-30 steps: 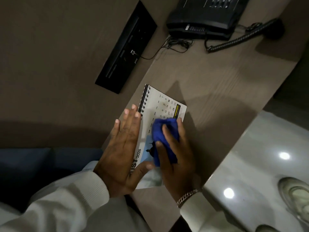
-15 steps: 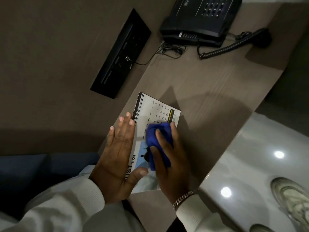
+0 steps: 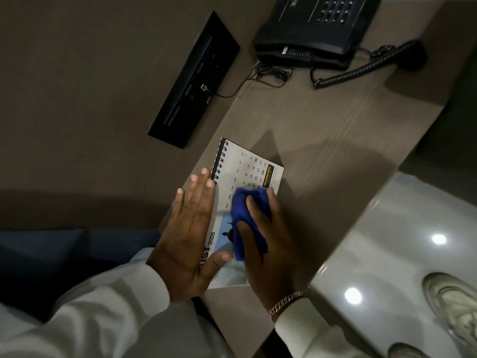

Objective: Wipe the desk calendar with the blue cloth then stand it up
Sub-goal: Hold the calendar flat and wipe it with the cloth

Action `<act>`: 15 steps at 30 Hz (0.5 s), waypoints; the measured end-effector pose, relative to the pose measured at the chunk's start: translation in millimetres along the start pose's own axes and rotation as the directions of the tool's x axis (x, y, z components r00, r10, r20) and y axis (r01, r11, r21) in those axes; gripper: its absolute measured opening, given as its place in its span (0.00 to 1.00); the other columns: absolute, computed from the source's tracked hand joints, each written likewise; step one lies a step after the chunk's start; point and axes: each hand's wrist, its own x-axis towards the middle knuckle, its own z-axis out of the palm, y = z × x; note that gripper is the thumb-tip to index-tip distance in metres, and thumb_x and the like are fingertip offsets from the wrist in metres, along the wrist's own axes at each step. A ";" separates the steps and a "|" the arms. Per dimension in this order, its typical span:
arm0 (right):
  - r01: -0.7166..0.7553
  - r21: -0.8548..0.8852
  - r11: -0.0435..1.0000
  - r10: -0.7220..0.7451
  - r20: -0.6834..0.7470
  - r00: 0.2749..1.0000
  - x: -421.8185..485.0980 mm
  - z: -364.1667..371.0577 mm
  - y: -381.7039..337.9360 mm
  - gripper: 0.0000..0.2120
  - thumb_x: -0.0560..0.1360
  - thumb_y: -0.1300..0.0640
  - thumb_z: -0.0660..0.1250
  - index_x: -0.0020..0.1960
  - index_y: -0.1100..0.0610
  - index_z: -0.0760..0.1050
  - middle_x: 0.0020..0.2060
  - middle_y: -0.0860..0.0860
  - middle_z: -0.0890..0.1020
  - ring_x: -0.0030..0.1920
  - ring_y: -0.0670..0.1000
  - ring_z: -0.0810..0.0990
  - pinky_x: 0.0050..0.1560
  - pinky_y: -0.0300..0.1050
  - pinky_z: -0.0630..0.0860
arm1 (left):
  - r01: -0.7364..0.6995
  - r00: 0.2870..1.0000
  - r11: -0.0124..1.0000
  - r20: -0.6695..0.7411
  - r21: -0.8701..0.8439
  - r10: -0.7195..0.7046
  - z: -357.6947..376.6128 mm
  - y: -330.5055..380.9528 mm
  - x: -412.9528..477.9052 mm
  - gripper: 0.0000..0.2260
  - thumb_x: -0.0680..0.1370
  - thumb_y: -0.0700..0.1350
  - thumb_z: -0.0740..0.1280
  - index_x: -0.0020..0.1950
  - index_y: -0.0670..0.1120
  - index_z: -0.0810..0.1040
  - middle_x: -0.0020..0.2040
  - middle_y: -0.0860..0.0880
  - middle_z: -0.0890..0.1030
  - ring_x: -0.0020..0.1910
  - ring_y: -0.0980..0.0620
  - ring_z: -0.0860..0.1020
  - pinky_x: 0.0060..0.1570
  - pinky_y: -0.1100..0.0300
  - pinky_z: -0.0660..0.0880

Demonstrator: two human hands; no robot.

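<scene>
Blue cloth (image 3: 249,218) is bunched under the right hand (image 3: 268,244), pinched by its fingers, on the desk calendar (image 3: 247,174) lying flat on the desk (image 3: 322,140). The left hand (image 3: 188,236), spread flat, pins it. With weaker pressure, the page could slide or crease.

The desk calendar (image 3: 254,167) is smooth printed paper with a slight sheen, bound by black wire rings on one edge. The blue cloth (image 3: 245,215) looks soft and fuzzy, like microfibre. The desk (image 3: 322,140) has a matt wood-grain finish with fine lines. The telephone (image 3: 309,29) is black plastic, mostly matt, with a coiled plastic cord (image 3: 353,72). The floor (image 3: 402,241) is glossy and reflects lamps. The sleeves (image 3: 103,313) are pale knitted fabric with ribbed cuffs, and the bracelet (image 3: 285,303) is shiny metal chain.
</scene>
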 end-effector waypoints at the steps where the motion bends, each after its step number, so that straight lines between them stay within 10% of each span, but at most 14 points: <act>1: 0.025 0.020 0.999 -0.025 0.016 1.000 6.3 1.9 -3.5 0.20 0.79 0.54 0.63 0.69 0.47 0.65 0.75 0.57 0.65 0.73 0.57 0.69 0.69 0.39 0.70 | -0.007 1.000 1.000 -0.002 0.007 0.007 0.0 -0.6 -0.1 0.40 0.77 0.69 0.42 0.79 0.43 0.39 0.81 0.47 0.37 0.81 0.44 0.40 0.78 0.41 0.43; 8: -0.110 0.043 0.993 0.114 -0.127 0.985 43.7 5.2 10.4 0.20 0.79 0.55 0.63 0.71 0.54 0.69 0.76 0.58 0.63 0.73 0.56 0.68 0.66 0.55 0.75 | -0.001 1.000 1.000 -0.013 0.016 0.001 1.4 -1.8 -0.1 0.41 0.77 0.69 0.43 0.79 0.41 0.41 0.81 0.43 0.39 0.81 0.43 0.39 0.78 0.40 0.43; 15: -0.074 -0.079 0.994 0.086 0.149 0.985 -4.6 -6.7 17.1 0.25 0.78 0.48 0.64 0.73 0.48 0.64 0.78 0.50 0.58 0.75 0.52 0.65 0.67 0.48 0.75 | -0.021 1.000 0.999 -0.022 0.034 0.021 6.4 -11.7 -3.2 0.42 0.77 0.68 0.47 0.79 0.42 0.40 0.81 0.44 0.39 0.81 0.43 0.41 0.77 0.36 0.47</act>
